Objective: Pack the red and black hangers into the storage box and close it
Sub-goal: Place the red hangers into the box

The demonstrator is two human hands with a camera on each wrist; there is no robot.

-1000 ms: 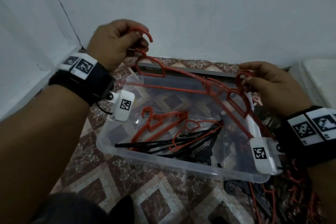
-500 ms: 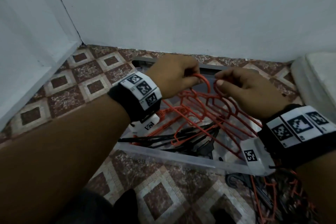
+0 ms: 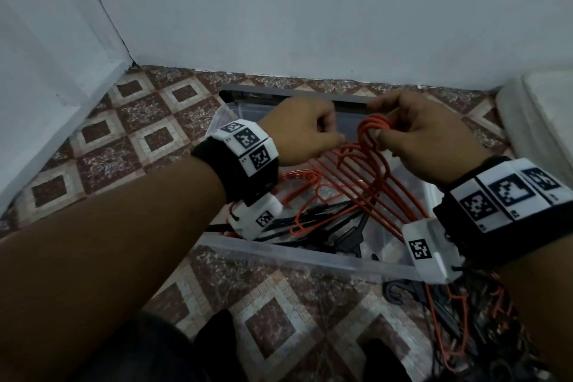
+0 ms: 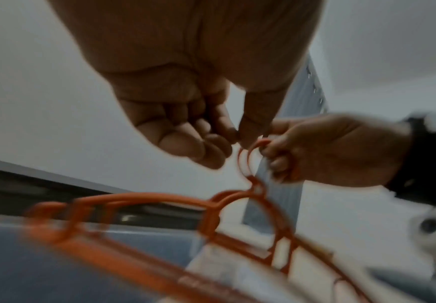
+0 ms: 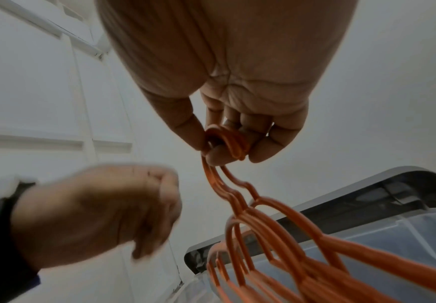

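Observation:
My right hand (image 3: 387,136) pinches the hooks of several red hangers (image 3: 369,170) and holds them tilted over the clear storage box (image 3: 310,257). The right wrist view shows thumb and fingers of that hand (image 5: 227,147) wrapped round the stacked hooks (image 5: 224,139). My left hand (image 3: 328,136) sits just left of the hooks, fingers curled, holding nothing. In the left wrist view its thumb tip (image 4: 247,135) is close beside the hook (image 4: 253,147). More red and black hangers (image 3: 325,226) lie in the box.
A loose pile of red and black hangers (image 3: 465,319) lies on the tiled floor right of the box. A grey lid (image 3: 279,94) lies behind the box by the wall. A white object (image 3: 542,121) stands at the right. Walls close the corner at left.
Both hands came down and together over the box. The left hand brought its red hanger to the right hand's bundle and let go; the right hand now holds all the hooks.

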